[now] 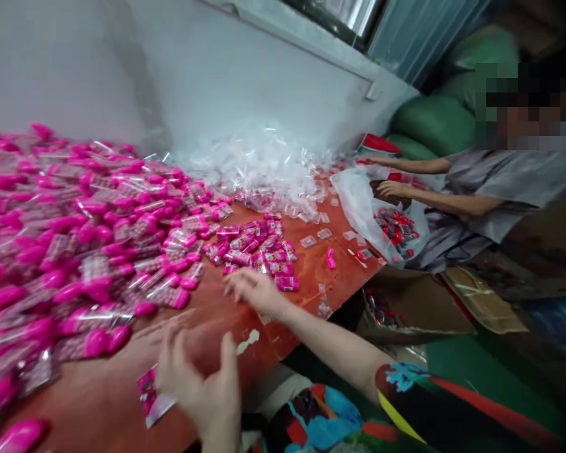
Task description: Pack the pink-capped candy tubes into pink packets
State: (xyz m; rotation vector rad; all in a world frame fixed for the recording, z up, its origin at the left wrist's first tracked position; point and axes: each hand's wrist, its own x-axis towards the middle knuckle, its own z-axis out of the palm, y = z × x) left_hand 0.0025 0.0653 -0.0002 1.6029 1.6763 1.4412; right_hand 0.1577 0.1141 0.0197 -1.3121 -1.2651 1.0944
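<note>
My left hand (pixel 198 380) is over the near part of the table, fingers spread and thumb apart, slightly blurred. Just beside and partly behind its fingers lies a pink printed packet (pixel 148 391) with a pale end. My right hand (pixel 258 293) reaches over the table with loosely bent fingers, and nothing shows in them. Right beyond it is a small heap of pink printed packets (pixel 259 244). To the left spreads a large pile of clear packs with bright pink ends (pixel 94 214), seemingly filled with small pink pieces.
Clear plastic pieces (pixel 268 160) are heaped against the wall on the reddish table (pixel 311 286). A pink piece (pixel 331 258) lies near the edge. At right a co-worker's hands (pixel 396 189) are over a white bag (pixel 356 195) of red items. A cardboard box (pixel 419 308) stands below.
</note>
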